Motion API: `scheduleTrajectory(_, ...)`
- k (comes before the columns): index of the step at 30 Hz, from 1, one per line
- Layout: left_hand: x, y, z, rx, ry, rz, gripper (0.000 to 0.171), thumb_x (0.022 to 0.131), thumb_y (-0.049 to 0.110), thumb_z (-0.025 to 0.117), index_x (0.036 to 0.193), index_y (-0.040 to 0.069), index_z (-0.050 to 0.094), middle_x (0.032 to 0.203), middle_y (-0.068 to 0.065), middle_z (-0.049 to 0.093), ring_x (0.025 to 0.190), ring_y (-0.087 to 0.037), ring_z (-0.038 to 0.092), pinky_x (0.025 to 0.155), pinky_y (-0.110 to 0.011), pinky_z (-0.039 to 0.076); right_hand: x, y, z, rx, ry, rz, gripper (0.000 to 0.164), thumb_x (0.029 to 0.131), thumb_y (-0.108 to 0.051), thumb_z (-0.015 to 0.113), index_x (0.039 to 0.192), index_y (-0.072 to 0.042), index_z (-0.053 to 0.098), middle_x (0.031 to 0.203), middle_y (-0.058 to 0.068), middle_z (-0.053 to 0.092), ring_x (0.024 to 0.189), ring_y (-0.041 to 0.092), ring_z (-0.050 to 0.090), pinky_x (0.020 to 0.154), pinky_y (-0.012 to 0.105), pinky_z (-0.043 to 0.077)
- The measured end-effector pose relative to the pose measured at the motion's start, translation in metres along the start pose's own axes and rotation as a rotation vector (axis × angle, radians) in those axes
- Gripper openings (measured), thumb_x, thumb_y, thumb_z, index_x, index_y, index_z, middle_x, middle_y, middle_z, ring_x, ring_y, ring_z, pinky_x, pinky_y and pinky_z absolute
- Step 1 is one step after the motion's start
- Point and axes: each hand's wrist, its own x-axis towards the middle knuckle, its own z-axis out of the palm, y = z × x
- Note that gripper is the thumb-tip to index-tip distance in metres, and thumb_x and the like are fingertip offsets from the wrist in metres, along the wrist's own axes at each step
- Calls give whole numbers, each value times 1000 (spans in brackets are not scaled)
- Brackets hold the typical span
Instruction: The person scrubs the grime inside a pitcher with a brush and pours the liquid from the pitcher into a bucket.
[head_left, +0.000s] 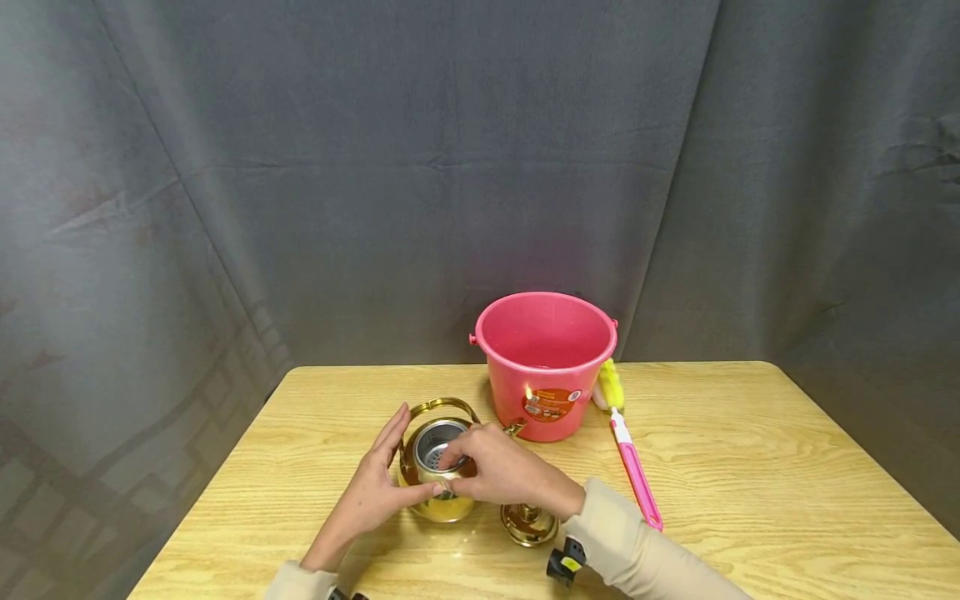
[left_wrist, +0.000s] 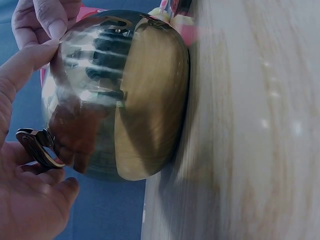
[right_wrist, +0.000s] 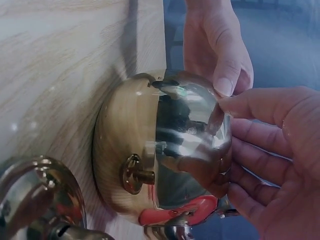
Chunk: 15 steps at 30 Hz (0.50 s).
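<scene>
A shiny gold teapot point(head_left: 442, 510) stands on the table with its lid off and a perforated metal strainer point(head_left: 431, 446) set in its opening. My left hand point(head_left: 375, 492) steadies the teapot, thumb along the near shoulder and fingers on the far left side by the handle point(head_left: 438, 403). Over the opening, my right hand point(head_left: 498, 467) has its fingers down inside the strainer and its thumb at the near rim, beside the left thumb. In the right wrist view that thumb lies on the pot's shoulder. The gold lid point(head_left: 528, 527) lies knob up, under the right wrist.
A pink bucket point(head_left: 506, 383) stands behind the teapot, close to its spout point(head_left: 515, 428). Right of the bucket lies a brush point(head_left: 636, 475) with a pink handle and a yellow head. Grey curtains point(head_left: 420, 183) hang around the wooden table point(head_left: 750, 467).
</scene>
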Motion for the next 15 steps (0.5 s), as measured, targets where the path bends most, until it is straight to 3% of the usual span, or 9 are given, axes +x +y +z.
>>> scheduleTrajectory(15, 0, 1, 1, -1, 6, -3, 112, 66, 32, 90, 153, 3, 25, 159, -4, 16, 142, -31, 20, 112, -46, 24, 0, -2, -1, -28, -8, -16, 16, 79, -10, 76, 95, -9, 75, 90, -5, 71, 80, 2, 61, 73, 11, 47)
